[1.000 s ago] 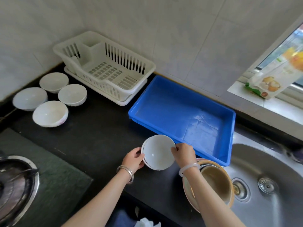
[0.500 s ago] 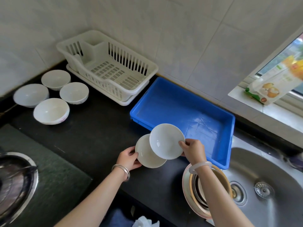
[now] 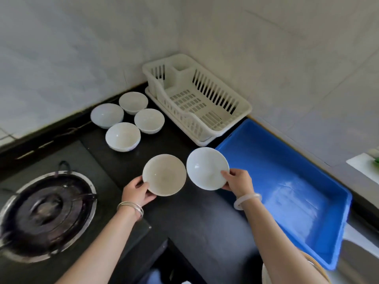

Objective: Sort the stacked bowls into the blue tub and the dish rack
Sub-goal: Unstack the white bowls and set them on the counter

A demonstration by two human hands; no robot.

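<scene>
Two white bowls held apart: left hand (image 3: pixel 137 192) pinches one (image 3: pixel 164 174), right hand (image 3: pixel 239 180) the other (image 3: pixel 207 168). Sorting underway; next, likely blue tub (image 3: pixel 340 228) and dish rack (image 3: pixel 245 107).

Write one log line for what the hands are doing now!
left hand: holds off-white bowl | right hand: holds white bowl | blue tub: no bowls | dish rack: no bowls

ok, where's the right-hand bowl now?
Head view, right of centre: the right hand holds the right bowl at the blue tub's left corner, beside the left bowl in the left hand.
</scene>
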